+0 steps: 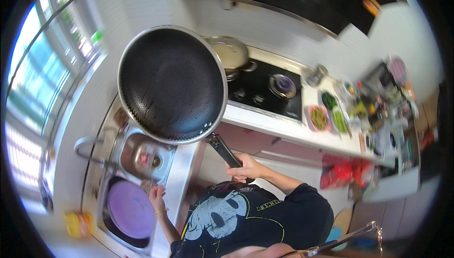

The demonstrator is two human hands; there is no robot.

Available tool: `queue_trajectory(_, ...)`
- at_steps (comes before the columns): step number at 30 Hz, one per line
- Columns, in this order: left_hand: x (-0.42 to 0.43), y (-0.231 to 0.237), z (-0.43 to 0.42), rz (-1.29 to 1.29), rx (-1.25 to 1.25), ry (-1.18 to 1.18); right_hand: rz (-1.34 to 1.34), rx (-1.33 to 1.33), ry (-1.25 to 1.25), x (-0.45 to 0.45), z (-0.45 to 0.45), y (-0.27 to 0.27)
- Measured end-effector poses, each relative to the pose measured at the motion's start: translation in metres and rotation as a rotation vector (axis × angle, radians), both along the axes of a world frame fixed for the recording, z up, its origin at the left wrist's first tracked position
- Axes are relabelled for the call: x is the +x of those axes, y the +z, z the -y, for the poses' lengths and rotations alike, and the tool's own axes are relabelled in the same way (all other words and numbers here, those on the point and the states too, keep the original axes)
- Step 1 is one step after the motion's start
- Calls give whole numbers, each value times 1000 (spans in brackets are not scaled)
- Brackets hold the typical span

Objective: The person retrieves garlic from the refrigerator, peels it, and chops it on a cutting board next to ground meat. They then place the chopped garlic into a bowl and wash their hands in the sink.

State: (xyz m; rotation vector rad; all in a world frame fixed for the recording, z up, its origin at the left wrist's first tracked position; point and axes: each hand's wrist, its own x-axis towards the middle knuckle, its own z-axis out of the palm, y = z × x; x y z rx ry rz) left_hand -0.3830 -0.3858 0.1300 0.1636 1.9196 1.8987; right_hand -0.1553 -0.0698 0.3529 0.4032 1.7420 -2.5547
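My right hand (244, 168) grips the black handle of a frying pan (172, 84), held up in front of me with its dark, honeycomb-textured inside facing the camera. Near the divider of the double sink, my left hand (157, 197) is raised beside a brown scrubber (147, 186); whether it touches the scrubber cannot be told. A purple basin (131, 209) sits in the nearer sink bowl. In the other steel bowl (142, 156) lies something small and reddish near the drain. The pan hides part of the counter behind it.
On the black gas hob (262, 87) stands a lidded pot (228, 54), left of a burner. Farther right, the counter holds a pink tray of cut food (319, 118), green vegetables (339, 120), jars and bottles. A curved faucet (88, 144) rises behind the sink. Red bags (340, 174) hang below the counter.
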Motion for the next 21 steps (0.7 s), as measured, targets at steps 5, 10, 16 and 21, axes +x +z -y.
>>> queue_trajectory(5, -13, 22, -54, -36, -75, -145, -70, -192, -230, 55, -38, -6)
queue_trajectory(10, 6, 47, -107, -55, -92, -239, -162, -323, -496, 99, -100, -24)
queue_trajectory(16, 37, 50, -124, -21, -117, -280, -232, -416, -668, 128, -190, -58)
queue_trajectory(21, 58, 50, -123, -35, -184, -213, -345, -565, -678, 138, -252, -97)
